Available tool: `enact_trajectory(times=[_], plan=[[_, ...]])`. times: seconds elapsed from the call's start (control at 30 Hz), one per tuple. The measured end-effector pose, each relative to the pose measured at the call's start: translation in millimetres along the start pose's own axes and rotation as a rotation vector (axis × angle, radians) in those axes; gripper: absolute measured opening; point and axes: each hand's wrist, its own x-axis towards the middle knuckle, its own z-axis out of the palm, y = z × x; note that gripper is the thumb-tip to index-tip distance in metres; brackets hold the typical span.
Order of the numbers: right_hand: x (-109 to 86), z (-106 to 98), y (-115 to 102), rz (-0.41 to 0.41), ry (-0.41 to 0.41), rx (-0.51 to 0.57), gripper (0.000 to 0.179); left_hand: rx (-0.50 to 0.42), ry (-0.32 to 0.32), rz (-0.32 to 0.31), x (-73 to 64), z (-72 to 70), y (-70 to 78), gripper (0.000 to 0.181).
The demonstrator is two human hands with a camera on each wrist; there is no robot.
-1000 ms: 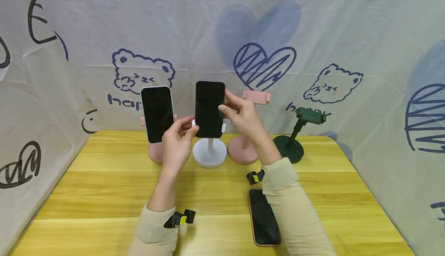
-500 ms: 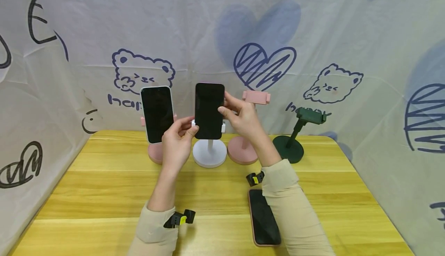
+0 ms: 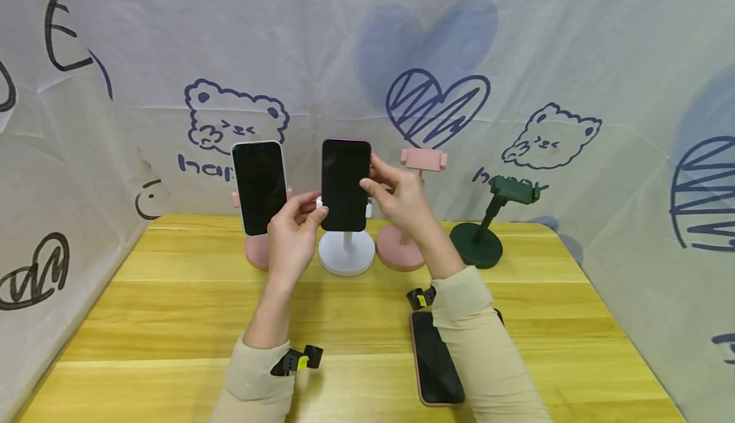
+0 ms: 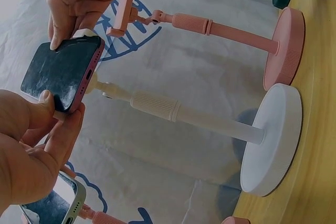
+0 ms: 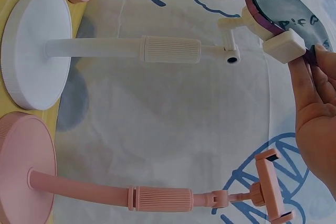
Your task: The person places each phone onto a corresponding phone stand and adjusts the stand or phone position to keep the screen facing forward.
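White clamp (image 3: 369,210): mostly hidden behind held phone (image 3: 346,184) in head view.
Tabletop phone (image 3: 434,362): partly covered by right sleeve (image 3: 485,346).
Dark piece (image 3: 499,315) beyond sleeve: unidentifiable.

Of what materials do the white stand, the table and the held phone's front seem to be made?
White stand: probably matte plastic; even surface, fine ribbing.
Table: smooth wood or wood-look laminate; streaked grain fits both.
Held phone's front: likely glossy glass; reflections show.
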Motion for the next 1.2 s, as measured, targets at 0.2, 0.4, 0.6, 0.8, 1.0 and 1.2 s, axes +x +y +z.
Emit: enact_trajectory(times=[0.2,0.4,0.6,0.8,1.0,1.2], plan=[[-1.5,0.4,0.0,-0.056,0.009,-0.042,0.053,0.001,-0.002,0.002,0.0,0.0,0.7,0.030],[-2.5,1.1,3.0,-0.117,0.023,-0.067,0.051,-0.002,0.004,0.008,1.1,0.1,0.9,0.030],[-5.9,2.7,4.1,-0.134,0.032,-0.075,0.051,0.005,0.001,0.006,0.5,-0.1,0.7,0.030],[-8.0,4.6,5.4,-0.141,0.030,-0.070,0.051,-0.003,0.001,0.007,-0.2,-0.5,0.6,0.030],[-10.3,5.0,7.9,-0.159,0.036,-0.079,0.050,0.001,0.002,0.007,-0.2,0.3,0.3,0.030],[-11.4,6.2,9.1,-0.183,0.033,-0.098,0.050,-0.003,0.003,0.011,-0.3,-0.2,0.1,0.030]])
